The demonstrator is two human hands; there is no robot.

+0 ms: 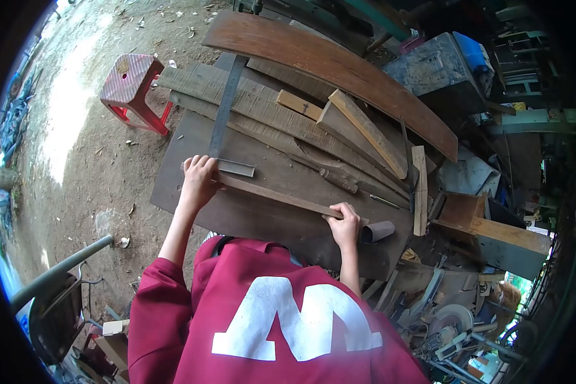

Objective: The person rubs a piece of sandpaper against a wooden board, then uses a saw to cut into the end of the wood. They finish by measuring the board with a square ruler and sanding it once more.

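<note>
A thin wooden strip (278, 196) spans the near part of the worktable (256, 221), one end in each hand. My left hand (200, 176) is closed around its left end. Just beyond these fingers lies a metal try square (228, 99), its long blade pointing away and its short stock (237, 168) beside the strip. My right hand (344, 223) pinches the strip near its right end, thumb and fingers closed. Right of that hand rests a dark curled sheet or tube (378, 232).
Rough planks (262, 105), a long reddish-brown board (326, 61) and short wood offcuts (368, 131) cover the far side. A chisel-like tool (338, 180) and a pencil (384, 201) lie ahead. A red plastic stool (131, 86) stands left; a wooden box (493, 230) stands right.
</note>
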